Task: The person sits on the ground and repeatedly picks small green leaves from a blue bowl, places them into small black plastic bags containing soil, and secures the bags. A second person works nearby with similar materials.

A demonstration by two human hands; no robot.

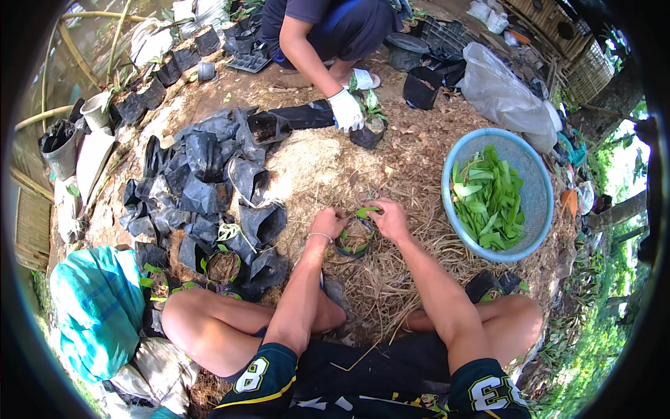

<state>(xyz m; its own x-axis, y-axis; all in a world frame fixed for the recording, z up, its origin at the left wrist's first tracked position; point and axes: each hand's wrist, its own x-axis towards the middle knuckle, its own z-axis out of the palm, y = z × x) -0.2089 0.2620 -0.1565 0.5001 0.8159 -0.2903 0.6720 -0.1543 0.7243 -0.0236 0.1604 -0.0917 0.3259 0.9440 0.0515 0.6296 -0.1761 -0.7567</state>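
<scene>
My right hand (390, 219) pinches a short green leaf piece (367, 211) above the far rim of a black plastic grow bag (354, 244). That bag stands upright between my hands and holds brown fibrous material, with small green leaf pieces around its inner edge. My left hand (330, 224) is at the bag's far left side, fingers curled together; whether it holds anything cannot be told. To the right stands a light blue plastic basket (550, 196) with many cut green leaves (489, 204) heaped inside. Another filled bag with leaf pieces (223, 267) stands at the left.
Many empty black grow bags (201, 173) lie at the left, beside a teal sack (97, 309). Across from me a person squats, a white-gloved hand (347, 111) at a potted plant (369, 131). Dry straw (384, 293) covers the ground between my legs.
</scene>
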